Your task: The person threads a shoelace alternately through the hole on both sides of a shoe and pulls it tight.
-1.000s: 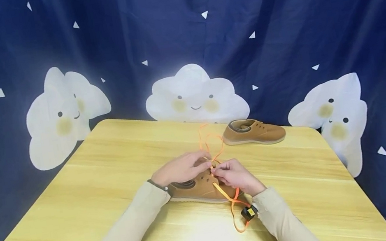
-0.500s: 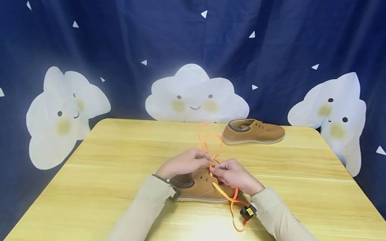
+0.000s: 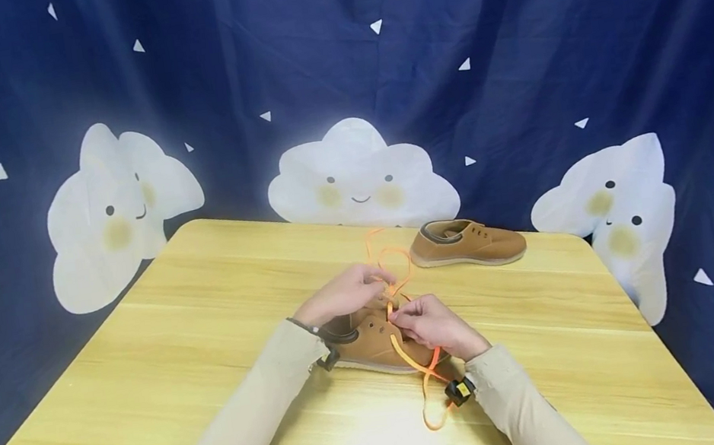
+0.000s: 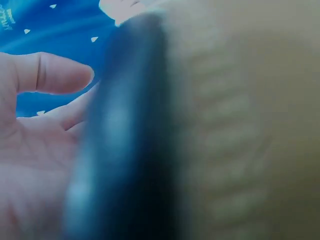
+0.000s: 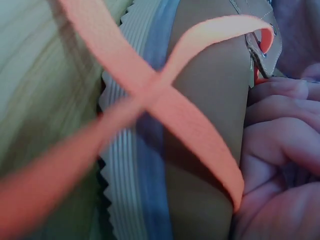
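Observation:
A brown leather shoe lies on the wooden table with its toe to the right, and an orange shoelace runs through an eyelet. My right hand pinches the lace at the shoe's throat; in the right wrist view its curled fingers sit against the shoe, and the lace crosses over itself beside them. Over the far side of the opening is my left hand, its fingertips close to the lace. The left wrist view shows its thumb straight and apart; a blurred dark shape hides much of that hand.
A second brown shoe, with bare eyelets, stands at the back right of the wooden table. More orange lace loops toward the back, past the left hand. A dark blue curtain printed with clouds hangs behind the table.
My left hand has risen slightly away from the shoe's throat, uncovering more lace and the tongue area. The right hand stays nearly in place. The lace loop near its wrist has shifted slightly left.

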A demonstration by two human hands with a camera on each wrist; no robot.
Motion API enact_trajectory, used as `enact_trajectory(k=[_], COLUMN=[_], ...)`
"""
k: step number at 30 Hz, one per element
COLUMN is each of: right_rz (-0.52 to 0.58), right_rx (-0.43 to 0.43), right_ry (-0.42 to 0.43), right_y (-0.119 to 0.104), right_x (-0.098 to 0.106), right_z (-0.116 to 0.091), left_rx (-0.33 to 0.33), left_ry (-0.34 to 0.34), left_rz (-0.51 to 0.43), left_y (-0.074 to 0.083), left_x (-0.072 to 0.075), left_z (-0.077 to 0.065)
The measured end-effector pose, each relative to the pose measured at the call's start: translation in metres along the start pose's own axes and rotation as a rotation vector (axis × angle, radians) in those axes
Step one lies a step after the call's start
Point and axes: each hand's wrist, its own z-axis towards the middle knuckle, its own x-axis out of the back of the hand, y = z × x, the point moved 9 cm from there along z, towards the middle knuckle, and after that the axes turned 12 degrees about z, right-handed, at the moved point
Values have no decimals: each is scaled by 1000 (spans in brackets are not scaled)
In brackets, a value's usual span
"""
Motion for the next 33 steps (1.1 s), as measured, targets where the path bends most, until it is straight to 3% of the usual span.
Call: enact_trajectory(k=[5, 8, 13, 16, 20, 23, 28, 33], right_rz=[-3, -36, -223, -309, -308, -281, -248, -215], right_rx=[-12, 0, 179, 263, 287, 297, 303, 366], right_ry=[-35, 38, 244, 236, 209, 235, 263, 283], right_y=[1, -7, -42, -54, -54, -54, -59, -68], right_x=[2, 16, 37, 31, 25, 28, 30, 33], right_z=[0, -2, -4, 0, 8, 10, 10, 11], left_rx=[-55, -93, -144, -205, -266, -229, -98, -53], left_ry=[52, 52, 39, 25, 21, -8, -111, -111], left_rz=[-23, -12, 48, 106, 238, 350, 425, 495], left_y=[10, 14, 21, 24, 22, 11, -9, -15], left_x=[12, 13, 10, 8, 8, 5, -7, -10], left_z=[-1, -2, -6, -11, -23, -31, -34, -34])
